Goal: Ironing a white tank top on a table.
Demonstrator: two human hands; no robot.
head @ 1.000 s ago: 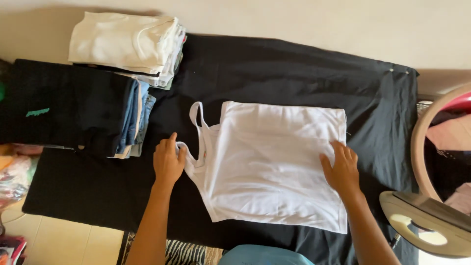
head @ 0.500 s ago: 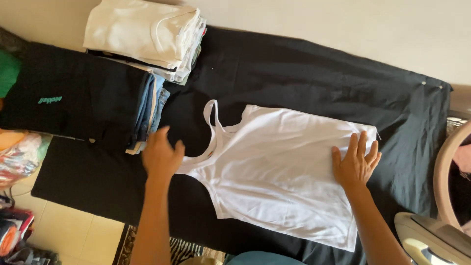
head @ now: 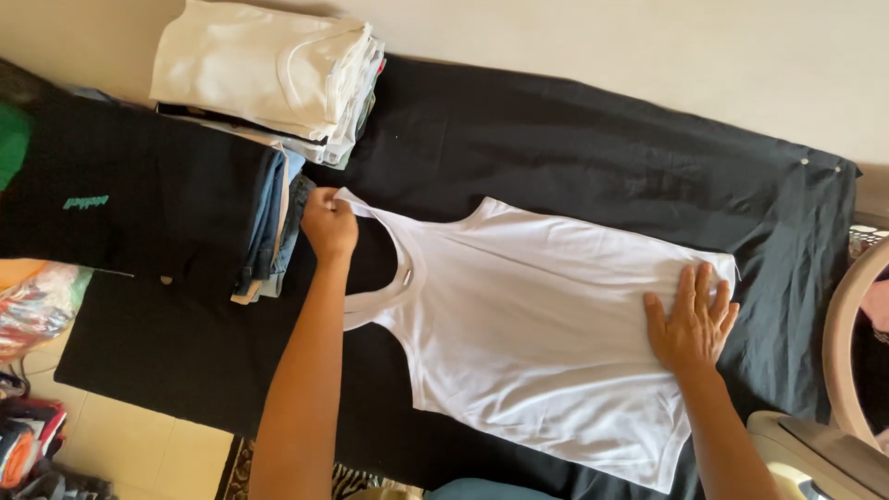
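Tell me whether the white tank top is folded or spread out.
Spread out: the white tank top lies flat on the black cloth, left hand pulling a strap, right hand pressing the hem.

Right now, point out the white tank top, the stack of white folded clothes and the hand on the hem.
white tank top (head: 537, 315): head view, middle of its body.
stack of white folded clothes (head: 264, 74): head view, top garment.
right hand (head: 690, 324): head view, back of the hand, flat on the hem.

I see the tank top (head: 528, 343) lying flat on the cloth (head: 593, 148), nearer its right edge. My left hand (head: 329, 225) pinches its strap at the left; my right hand (head: 690, 319) presses its hem. Two folded stacks (head: 264, 74) sit at the cloth's far left corner.
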